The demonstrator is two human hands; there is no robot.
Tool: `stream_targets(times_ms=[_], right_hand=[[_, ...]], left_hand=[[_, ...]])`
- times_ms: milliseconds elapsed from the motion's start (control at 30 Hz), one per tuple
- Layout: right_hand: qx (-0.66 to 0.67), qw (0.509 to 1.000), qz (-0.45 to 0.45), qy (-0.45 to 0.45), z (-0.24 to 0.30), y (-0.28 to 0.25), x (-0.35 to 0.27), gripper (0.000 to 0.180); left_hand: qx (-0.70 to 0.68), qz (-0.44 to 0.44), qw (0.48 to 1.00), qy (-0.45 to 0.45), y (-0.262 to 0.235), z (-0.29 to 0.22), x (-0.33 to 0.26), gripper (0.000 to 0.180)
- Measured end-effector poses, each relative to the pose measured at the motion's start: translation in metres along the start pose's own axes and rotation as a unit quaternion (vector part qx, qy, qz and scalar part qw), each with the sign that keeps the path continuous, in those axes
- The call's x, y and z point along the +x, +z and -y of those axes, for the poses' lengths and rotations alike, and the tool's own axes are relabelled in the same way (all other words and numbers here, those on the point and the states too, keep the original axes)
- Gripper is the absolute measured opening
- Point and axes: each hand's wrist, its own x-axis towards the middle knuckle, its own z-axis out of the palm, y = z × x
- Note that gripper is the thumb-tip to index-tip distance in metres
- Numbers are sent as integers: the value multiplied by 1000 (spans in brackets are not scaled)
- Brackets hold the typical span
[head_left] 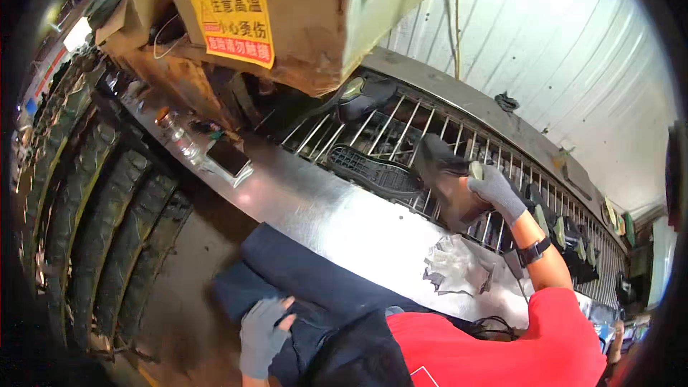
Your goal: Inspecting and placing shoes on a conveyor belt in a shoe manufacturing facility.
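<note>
head: right grip seemingly around shoe

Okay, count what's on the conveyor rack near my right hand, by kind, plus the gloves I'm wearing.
Grey work gloves: 2, on the left hand and the right hand
Brown shoe held by the right hand: 1
Black shoe sole lying tread-up on the rack: 1
Dark shoe further back on the rack: 1
Total: 5
</note>
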Motion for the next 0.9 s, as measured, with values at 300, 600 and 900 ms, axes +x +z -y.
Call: stream_targets(times_ms=[300,600,900], right_hand=[[-202,935,-85,-280,6,50,-1,80],[-112,967,131,-187,127,189,109,100],[40,598,205,-773,274,180,5,69]], left_hand=[[-217,-156,943,-198,35,9,-40,24],[-458,-186,834,-245,55,28,-14,49],[-741,-141,582,-303,53,11,20,52]])
